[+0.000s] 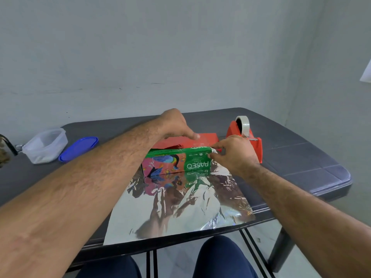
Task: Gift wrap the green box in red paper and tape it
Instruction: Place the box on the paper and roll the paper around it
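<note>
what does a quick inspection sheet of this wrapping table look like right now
surface: dark grey plastic table, bare at the right side.
job's things: green printed cardboard box lying on a crinkled sheet of wrapping paper, silver side up, red face folded up behind the box; red tape dispenser with a clear tape roll at the right rear.
clutter: clear plastic tub and blue oval lid at the left rear.
grips: left hand pressing the red flap by the box's top; right hand pinching at the box's right end.
cables: nothing seen.
surroundings: pale grey wall; dark object at the left edge, unclear.
</note>
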### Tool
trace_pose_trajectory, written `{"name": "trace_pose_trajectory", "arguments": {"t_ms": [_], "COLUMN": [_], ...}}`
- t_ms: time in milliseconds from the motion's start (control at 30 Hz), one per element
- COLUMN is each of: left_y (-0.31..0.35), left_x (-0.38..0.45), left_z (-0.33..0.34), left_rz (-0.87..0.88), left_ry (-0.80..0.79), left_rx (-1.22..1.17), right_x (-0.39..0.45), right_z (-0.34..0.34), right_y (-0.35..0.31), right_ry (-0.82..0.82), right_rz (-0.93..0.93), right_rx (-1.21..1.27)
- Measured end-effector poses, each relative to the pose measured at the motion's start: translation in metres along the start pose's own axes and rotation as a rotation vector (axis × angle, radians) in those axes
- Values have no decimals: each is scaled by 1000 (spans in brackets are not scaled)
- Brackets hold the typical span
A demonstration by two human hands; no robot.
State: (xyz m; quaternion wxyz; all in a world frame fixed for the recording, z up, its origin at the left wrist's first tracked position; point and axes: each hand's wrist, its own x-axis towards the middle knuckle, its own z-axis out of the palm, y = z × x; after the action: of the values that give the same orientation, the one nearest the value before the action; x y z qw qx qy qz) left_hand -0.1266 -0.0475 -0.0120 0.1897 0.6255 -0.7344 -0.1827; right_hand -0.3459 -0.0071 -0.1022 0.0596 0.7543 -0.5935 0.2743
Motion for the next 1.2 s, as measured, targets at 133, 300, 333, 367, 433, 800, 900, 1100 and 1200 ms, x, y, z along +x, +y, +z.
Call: {"name": "trace_pose_trajectory", "arguments": {"t_ms": [133,300,333,367,433,800,900,1100,1200], "left_y": [18,56,64,72,87,101,101,104,104], "left_x": [3,7,9,12,18,36,36,30,30], "left_z": [23,74,84,93,110,147,145,145,146], "left_rz": [145,260,277,291,286,208,219,202,205], "left_ry": [175,162,150,131,80,127,108,121,121], "left_rx": [-206,-312,-281,-237,-130,-86,-83,-89,-68], "right_x": [-3,17,23,28,35,41,28,10,3], "right_z": [-21,-50,-53,-55,-54,-65,-65,-46,-32], "right_y": [8,46,55,61,70,60,56,49,51], "right_ry": [6,181,134,82,14,91,153,284,306], "right_rz": [89,661,769,850,938,1160,1175,1199,1219], "right_rx": [-35,205,279,372,560,1055,1087,1154,1137]}}
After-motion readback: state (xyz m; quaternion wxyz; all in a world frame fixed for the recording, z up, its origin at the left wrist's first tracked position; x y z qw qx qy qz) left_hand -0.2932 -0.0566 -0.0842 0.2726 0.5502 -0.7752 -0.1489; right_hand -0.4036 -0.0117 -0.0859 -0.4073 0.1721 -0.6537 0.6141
